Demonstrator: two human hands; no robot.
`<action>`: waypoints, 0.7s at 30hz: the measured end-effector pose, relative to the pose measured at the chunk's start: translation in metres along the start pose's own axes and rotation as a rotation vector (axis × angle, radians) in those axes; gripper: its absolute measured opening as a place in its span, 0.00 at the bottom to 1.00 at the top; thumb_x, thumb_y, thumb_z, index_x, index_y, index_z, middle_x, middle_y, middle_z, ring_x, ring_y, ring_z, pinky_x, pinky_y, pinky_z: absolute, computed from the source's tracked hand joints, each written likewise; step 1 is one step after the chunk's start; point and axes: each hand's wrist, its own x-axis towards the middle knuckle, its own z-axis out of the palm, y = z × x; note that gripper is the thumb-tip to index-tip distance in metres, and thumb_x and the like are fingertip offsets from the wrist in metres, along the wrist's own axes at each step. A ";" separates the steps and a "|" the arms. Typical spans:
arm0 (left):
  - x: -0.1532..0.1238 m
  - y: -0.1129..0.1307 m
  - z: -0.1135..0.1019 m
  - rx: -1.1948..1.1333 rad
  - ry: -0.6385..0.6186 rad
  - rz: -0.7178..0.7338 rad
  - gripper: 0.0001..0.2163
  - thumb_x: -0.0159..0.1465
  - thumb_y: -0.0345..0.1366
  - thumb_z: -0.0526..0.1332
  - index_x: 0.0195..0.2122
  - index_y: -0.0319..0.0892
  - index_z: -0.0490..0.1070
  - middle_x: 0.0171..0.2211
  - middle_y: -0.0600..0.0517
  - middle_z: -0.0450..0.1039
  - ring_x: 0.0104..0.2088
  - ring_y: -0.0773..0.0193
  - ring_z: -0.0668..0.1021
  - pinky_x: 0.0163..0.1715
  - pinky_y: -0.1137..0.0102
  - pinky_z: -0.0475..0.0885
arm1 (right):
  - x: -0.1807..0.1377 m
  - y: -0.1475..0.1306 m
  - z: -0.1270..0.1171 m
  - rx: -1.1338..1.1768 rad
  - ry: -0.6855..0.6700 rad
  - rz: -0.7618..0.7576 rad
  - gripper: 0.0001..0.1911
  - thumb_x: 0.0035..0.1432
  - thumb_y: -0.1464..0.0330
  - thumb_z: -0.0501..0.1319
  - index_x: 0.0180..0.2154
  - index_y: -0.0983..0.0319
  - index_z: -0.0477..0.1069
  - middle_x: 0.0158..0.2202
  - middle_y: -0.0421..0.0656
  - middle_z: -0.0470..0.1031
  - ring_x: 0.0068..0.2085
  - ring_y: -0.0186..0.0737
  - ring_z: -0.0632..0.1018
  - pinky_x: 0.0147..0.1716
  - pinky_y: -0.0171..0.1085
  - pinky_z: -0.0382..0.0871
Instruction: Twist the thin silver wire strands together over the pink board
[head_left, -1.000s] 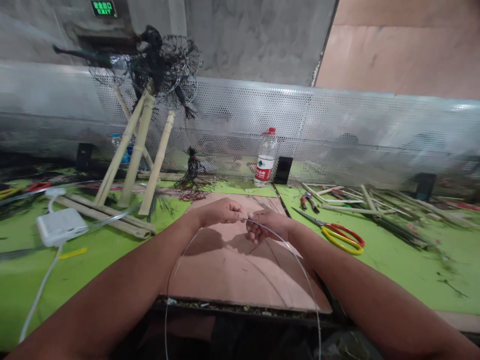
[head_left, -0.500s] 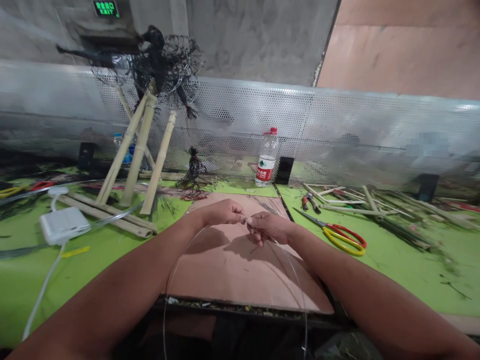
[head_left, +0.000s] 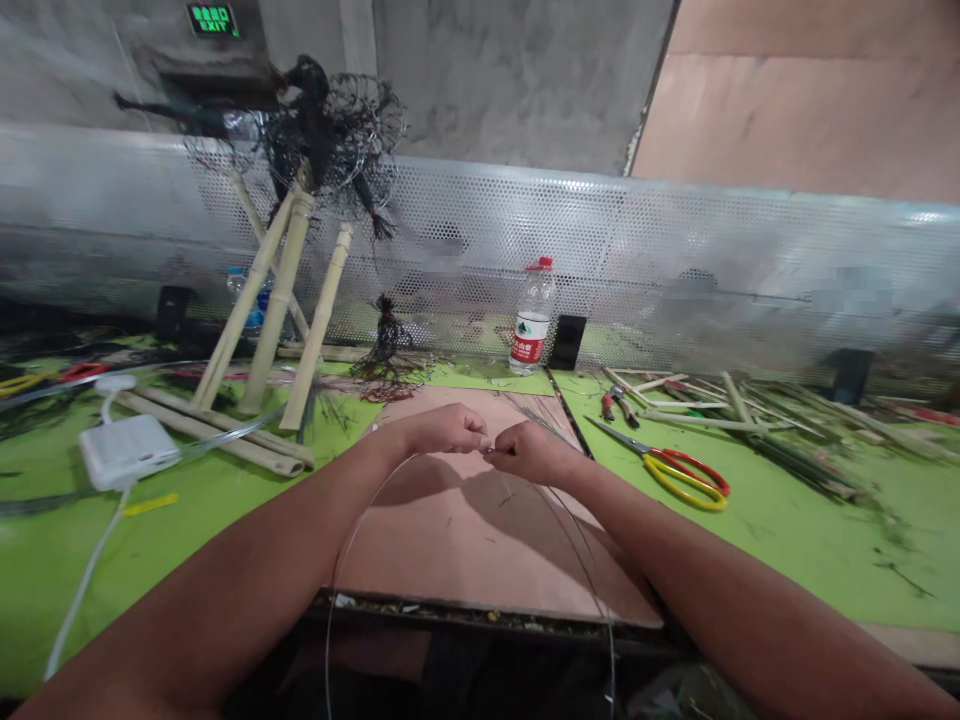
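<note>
close together, left hand [head_left: 450, 430] and right hand [head_left: 538, 453], both tight around looped wire [head_left: 328, 640]

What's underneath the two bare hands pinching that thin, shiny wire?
A flat, pinkish-brown board shows beneath the bare left hand and right hand. Whatever part the hands themselves cover can't be seen.
</note>
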 end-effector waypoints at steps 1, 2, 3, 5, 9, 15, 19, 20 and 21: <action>-0.001 0.002 0.000 -0.027 -0.004 0.018 0.12 0.53 0.42 0.57 0.25 0.37 0.66 0.15 0.59 0.52 0.17 0.74 0.54 0.17 0.75 0.47 | 0.000 0.004 -0.001 0.205 -0.073 0.016 0.20 0.54 0.56 0.54 0.21 0.65 0.67 0.18 0.43 0.69 0.22 0.33 0.69 0.23 0.32 0.58; -0.002 0.003 -0.001 -0.060 0.000 0.036 0.12 0.54 0.42 0.58 0.25 0.37 0.66 0.16 0.59 0.52 0.17 0.74 0.54 0.17 0.75 0.48 | 0.000 0.009 -0.002 0.409 -0.137 0.025 0.21 0.54 0.54 0.53 0.24 0.65 0.67 0.19 0.42 0.69 0.22 0.32 0.69 0.23 0.32 0.60; -0.003 0.005 -0.001 -0.096 0.010 0.053 0.12 0.54 0.42 0.58 0.25 0.37 0.66 0.16 0.59 0.53 0.17 0.74 0.55 0.17 0.75 0.48 | 0.000 0.013 -0.003 0.594 -0.176 0.035 0.23 0.55 0.52 0.52 0.26 0.65 0.67 0.21 0.43 0.69 0.23 0.32 0.70 0.24 0.32 0.62; -0.005 0.006 -0.003 -0.162 0.037 0.078 0.12 0.54 0.43 0.58 0.26 0.37 0.66 0.17 0.58 0.54 0.17 0.74 0.56 0.18 0.75 0.49 | 0.000 0.019 -0.004 0.879 -0.196 0.052 0.24 0.55 0.51 0.50 0.30 0.66 0.68 0.27 0.45 0.71 0.27 0.33 0.72 0.28 0.33 0.66; -0.006 0.005 -0.007 -0.221 0.058 0.101 0.13 0.55 0.45 0.58 0.27 0.37 0.66 0.16 0.58 0.55 0.17 0.74 0.56 0.18 0.75 0.50 | -0.001 0.023 -0.002 1.231 -0.387 0.030 0.22 0.57 0.54 0.51 0.39 0.67 0.66 0.34 0.50 0.73 0.34 0.39 0.75 0.37 0.41 0.67; -0.005 0.000 -0.008 -0.267 0.096 0.133 0.13 0.54 0.44 0.59 0.28 0.36 0.66 0.16 0.59 0.55 0.17 0.74 0.56 0.18 0.75 0.50 | -0.001 0.023 -0.002 1.407 -0.459 -0.045 0.13 0.57 0.64 0.55 0.39 0.66 0.64 0.29 0.47 0.75 0.31 0.40 0.77 0.35 0.40 0.68; -0.005 0.002 -0.008 -0.251 0.131 0.133 0.14 0.55 0.45 0.58 0.28 0.36 0.67 0.16 0.59 0.54 0.17 0.75 0.55 0.18 0.75 0.49 | -0.002 0.022 -0.005 1.416 -0.428 -0.045 0.14 0.55 0.64 0.58 0.40 0.67 0.64 0.27 0.46 0.75 0.30 0.40 0.77 0.30 0.36 0.69; -0.006 0.003 -0.008 -0.240 0.138 0.124 0.14 0.54 0.45 0.58 0.28 0.36 0.67 0.16 0.59 0.53 0.17 0.75 0.55 0.18 0.75 0.49 | -0.003 0.020 -0.005 1.413 -0.421 -0.041 0.15 0.53 0.64 0.59 0.40 0.67 0.64 0.27 0.46 0.75 0.30 0.40 0.77 0.30 0.36 0.69; -0.006 0.004 -0.008 -0.227 0.142 0.114 0.15 0.54 0.46 0.58 0.28 0.36 0.67 0.15 0.59 0.53 0.17 0.74 0.55 0.18 0.75 0.49 | -0.004 0.019 -0.004 1.407 -0.414 -0.037 0.15 0.52 0.64 0.60 0.39 0.66 0.64 0.27 0.45 0.75 0.29 0.40 0.77 0.30 0.36 0.69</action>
